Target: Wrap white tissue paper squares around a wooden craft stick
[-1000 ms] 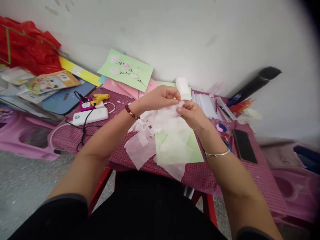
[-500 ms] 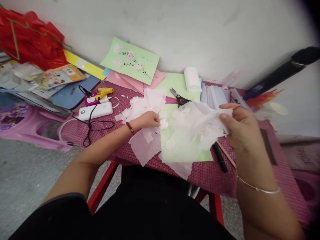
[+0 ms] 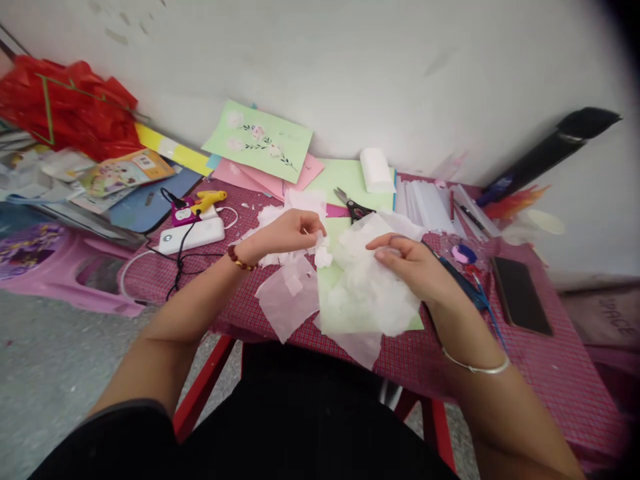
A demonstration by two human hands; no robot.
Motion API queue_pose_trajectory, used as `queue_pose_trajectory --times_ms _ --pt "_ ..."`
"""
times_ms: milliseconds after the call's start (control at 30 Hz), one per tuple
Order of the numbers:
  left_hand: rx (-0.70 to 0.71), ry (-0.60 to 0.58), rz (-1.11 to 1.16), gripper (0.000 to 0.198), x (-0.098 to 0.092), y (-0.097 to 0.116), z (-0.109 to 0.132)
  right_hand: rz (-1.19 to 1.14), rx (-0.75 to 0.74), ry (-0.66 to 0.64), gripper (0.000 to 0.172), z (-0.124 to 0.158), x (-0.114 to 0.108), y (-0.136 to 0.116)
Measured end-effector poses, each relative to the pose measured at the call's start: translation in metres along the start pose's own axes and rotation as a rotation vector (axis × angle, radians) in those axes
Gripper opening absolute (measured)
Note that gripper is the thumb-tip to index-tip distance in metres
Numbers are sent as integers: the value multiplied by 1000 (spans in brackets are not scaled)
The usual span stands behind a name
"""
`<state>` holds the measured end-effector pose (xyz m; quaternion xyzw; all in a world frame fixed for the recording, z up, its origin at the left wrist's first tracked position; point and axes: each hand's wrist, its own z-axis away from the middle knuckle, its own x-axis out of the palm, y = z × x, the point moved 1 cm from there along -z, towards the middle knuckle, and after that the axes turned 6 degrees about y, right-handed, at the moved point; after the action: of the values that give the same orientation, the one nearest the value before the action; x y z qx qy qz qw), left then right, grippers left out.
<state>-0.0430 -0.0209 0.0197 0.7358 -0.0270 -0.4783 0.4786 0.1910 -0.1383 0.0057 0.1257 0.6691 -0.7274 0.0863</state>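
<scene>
My left hand [image 3: 295, 231] is closed, fingers bent together beside small white paper pieces [image 3: 323, 253]; what it pinches, if anything, is too small to make out. Over the right part of the thin white paper [image 3: 370, 287] is my right hand [image 3: 407, 260], its thumb and fingers apart with nothing held between them. That crumpled paper lies over a light green sheet [image 3: 328, 313]. More white scraps are heaped behind and under my left wrist, and a translucent sheet [image 3: 287, 300] lies in front of it. Black-handled scissors [image 3: 356, 208] rest behind the paper, blades open.
A white power bank [image 3: 193, 236] with cables and a yellow glue gun [image 3: 210, 199] sit at left. Behind are a green flower card [image 3: 263, 140] and a white roll [image 3: 377, 171]. A dark phone [image 3: 521, 295] lies at right, near white strips [image 3: 425, 205].
My right hand has moved left and let go of the white paper's edge, which has dropped onto the pile. The phone and blue-handled tool at right have come into view.
</scene>
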Motion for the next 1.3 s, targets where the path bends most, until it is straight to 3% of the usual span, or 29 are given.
queue_pose_trajectory --times_ms 100,167,233,267,333,400,467,567,667,733,867,933,1033,1100,1167,1300 --pt "55 39 -557 17 7 -18 -5 -39 34 -107 21 11 -13 4" --pt "156 8 -688 31 20 -28 -9 -10 48 -215 21 15 -13 14" --pt "265 -38 -667 38 36 -37 -16 74 44 -289 21 14 -7 27" --pt "298 -61 -641 35 42 -42 -20 149 28 -280 20 12 -4 34" --pt "303 -66 -562 20 49 -48 -29 360 -76 -122 16 5 2 44" --pt "285 12 -428 8 48 -49 -34 470 -173 95 16 -2 8 49" --pt "284 149 -268 3 42 -40 -34 378 -177 196 19 -10 18 47" --pt "290 329 -114 2 36 -16 -22 44 -69 168 30 -24 40 34" --pt "209 421 -32 5 37 0 -7 -181 -17 159 28 -36 62 18" --pt "70 442 142 8 37 -1 -2 -224 -37 181 26 -42 69 8" --pt "-247 479 772 11 26 -19 -2 -174 -43 235 21 -46 67 -2" --pt "-309 446 959 18 21 -21 -4 -112 -36 242 16 -47 65 -4" --pt "-213 230 903 32 23 -10 -8 50 -87 188 10 -46 67 -7" --pt "-134 148 810 21 26 -3 -9 136 -122 163 10 -45 68 -8" --pt "-134 151 790 10 25 -3 -9 131 -108 150 12 -42 64 -6" --pt "-239 258 887 14 15 -17 -5 -23 -24 165 16 -38 54 2"
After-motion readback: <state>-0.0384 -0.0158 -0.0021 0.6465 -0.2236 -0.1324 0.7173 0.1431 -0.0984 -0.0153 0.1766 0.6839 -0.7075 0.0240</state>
